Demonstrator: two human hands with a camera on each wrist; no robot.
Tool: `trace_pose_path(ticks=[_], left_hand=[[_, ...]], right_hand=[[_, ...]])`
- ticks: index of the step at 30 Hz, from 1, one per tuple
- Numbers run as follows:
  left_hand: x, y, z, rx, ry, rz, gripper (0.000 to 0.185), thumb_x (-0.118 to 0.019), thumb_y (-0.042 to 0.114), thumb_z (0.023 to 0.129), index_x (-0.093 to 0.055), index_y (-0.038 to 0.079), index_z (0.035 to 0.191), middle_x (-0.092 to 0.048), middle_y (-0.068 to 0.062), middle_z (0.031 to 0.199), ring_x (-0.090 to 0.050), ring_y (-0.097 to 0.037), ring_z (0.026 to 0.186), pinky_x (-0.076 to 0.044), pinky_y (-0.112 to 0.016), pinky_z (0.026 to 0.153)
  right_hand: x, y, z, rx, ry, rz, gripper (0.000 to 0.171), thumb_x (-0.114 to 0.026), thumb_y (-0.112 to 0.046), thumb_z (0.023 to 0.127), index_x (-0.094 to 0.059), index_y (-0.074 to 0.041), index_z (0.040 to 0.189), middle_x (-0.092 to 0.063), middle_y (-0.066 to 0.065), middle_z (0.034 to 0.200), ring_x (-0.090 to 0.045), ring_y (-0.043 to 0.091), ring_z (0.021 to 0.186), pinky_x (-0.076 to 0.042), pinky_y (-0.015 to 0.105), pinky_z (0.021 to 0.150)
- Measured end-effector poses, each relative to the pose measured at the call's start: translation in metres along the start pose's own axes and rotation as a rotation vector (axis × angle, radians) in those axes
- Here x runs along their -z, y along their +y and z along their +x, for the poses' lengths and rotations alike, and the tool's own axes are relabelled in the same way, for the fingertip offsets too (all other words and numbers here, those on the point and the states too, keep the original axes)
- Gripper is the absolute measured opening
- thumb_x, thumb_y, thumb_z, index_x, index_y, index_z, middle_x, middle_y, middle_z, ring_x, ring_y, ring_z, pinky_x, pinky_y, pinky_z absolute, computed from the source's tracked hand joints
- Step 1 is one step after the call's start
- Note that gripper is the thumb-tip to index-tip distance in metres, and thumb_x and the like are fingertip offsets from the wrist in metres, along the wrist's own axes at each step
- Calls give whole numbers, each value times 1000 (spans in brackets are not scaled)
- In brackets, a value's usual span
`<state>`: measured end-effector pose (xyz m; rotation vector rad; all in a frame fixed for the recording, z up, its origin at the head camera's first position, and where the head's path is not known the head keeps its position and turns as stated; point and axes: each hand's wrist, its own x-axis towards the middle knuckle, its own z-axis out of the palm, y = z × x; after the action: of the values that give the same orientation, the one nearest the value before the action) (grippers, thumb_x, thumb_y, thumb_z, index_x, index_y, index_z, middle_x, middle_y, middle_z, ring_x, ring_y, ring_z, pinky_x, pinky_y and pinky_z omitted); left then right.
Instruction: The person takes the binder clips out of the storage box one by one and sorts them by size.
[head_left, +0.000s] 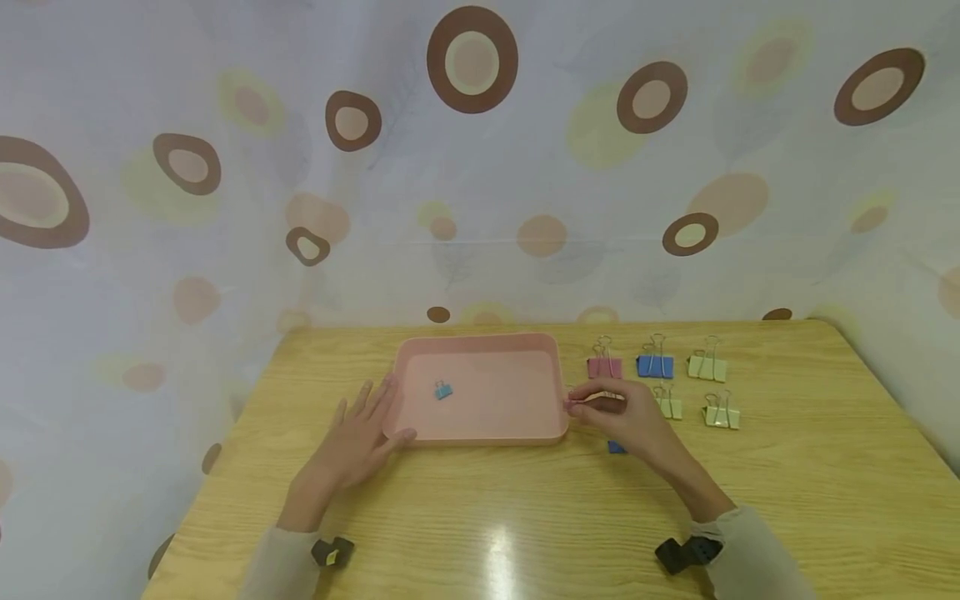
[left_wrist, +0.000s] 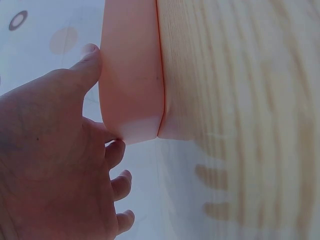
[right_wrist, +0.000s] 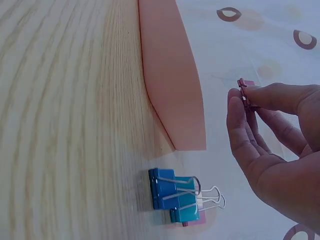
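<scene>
My right hand (head_left: 633,417) pinches a small pink binder clip (right_wrist: 246,95) between thumb and fingertips, just off the right edge of the pink tray (head_left: 480,437). On the tray's floor lies one small teal binder clip (head_left: 443,390), left of the middle. At the tray's left end, my left hand (head_left: 354,442) touches the rim with fingers extended and thumb near the front corner. In the left wrist view its thumb (left_wrist: 90,62) lies against the tray's wall. Under the right hand, a blue binder clip (right_wrist: 167,189) and a teal binder clip (right_wrist: 186,210) stand on the table.
Right of the tray stand more binder clips: a dark pink one (head_left: 604,368), a blue one (head_left: 656,367) and several pale yellow ones, including this front one (head_left: 722,417). The wooden table (head_left: 420,525) meets a patterned cloth (head_left: 510,283) at the back.
</scene>
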<state>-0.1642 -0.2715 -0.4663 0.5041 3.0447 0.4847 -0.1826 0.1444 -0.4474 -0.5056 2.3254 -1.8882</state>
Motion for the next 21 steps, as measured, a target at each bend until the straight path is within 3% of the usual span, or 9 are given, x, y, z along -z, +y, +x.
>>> trace_pose_path(ticks=[9,16,21], left_hand=[[2,2,-1,-6,16,-11,82,-51,52,104,-22,3,163,-18,-12,170,-14,-44,154,-10,-71,119],[2,2,-1,-6,16,-10,82,-52,51,104,-21,2,163,-17,-12,170,-14,-45,154,-10,-71,118],[1,2,-1,-4,14,-15,82,-52,51,104,-22,2,163,-18,-13,170,-14,-45,154,-10,-71,118]], right_hand=[[16,3,-12,-10,15,10,19,-74,-7,95,-71,6,109,-73,25,110,-76,17,97,-62,40,80],[31,11,-23,-2,31,-71,17,-73,-10,96,-72,2,108,-74,19,107,-75,16,96,-62,34,80],[42,14,-30,10,67,-99,15,-74,-9,96,-73,1,106,-74,18,106,-76,23,93,-62,35,79]])
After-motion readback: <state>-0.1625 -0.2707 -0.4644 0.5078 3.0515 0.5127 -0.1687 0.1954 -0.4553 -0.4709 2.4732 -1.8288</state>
